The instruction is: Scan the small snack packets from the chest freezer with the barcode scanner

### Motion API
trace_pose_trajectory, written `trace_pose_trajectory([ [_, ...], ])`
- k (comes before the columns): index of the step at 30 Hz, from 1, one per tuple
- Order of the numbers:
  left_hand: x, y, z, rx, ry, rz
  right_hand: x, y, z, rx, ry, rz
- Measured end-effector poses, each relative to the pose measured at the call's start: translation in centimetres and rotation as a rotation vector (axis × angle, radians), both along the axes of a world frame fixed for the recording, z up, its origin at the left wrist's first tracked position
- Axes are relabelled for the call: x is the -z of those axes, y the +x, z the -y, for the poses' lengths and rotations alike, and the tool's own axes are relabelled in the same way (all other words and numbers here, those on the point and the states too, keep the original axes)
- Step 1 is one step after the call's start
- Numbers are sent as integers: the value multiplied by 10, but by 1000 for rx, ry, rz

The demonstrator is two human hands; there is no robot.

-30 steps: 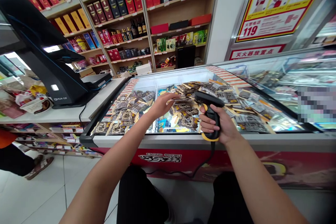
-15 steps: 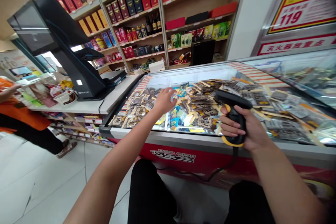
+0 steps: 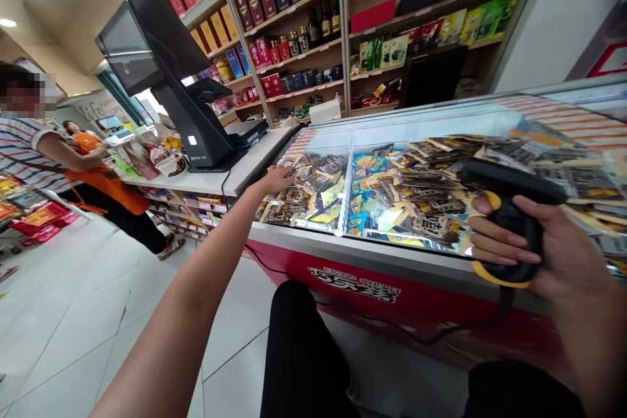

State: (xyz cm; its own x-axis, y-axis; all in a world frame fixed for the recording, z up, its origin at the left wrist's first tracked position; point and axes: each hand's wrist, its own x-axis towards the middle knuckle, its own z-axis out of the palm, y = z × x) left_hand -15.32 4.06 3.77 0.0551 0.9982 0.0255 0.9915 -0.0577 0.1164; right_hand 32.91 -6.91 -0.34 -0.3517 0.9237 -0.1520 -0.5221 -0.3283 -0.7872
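My left hand (image 3: pixel 278 180) reaches out to the left end of a chest freezer (image 3: pixel 294 241), palm down, with its fingers spread and nothing held. It lies over brown packets (image 3: pixel 313 181) that show through the freezer's glass top; whether it touches the glass I cannot tell. My right hand (image 3: pixel 563 248) is wrapped around the grip of a black and yellow barcode scanner (image 3: pixel 514 184), held above the right part of the freezer. More brown ice-cream-like packets (image 3: pixel 434 186) and blue packets (image 3: pixel 368 164) lie inside. The scanner's cable (image 3: pixel 392 323) hangs along the red front.
A black checkout terminal (image 3: pixel 189 91) stands on the white counter (image 3: pixel 262 157) at the left. Behind are shelves (image 3: pixel 294 29) of boxes and bottles. A person in an orange apron (image 3: pixel 115 189) stands at the counter's far left, with another person beyond.
My view has turned left. My left hand has moved from above the blue packets in the middle to the freezer's left end. The scanner stays in my right hand.
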Motion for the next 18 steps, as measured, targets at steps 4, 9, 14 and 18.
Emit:
trace_pose_trajectory([
  [4,7,-7,2,71,104,-108,0,0,0,-1,17,11],
  [9,5,0,9,16,332,-180,0,-1,-1,2,28,30],
  [14,-5,38,16,40,611,174,5,0,-3,-36,28,-4],
  [18,4,102,14,100,726,676,12,2,-2,-142,96,-6],
])
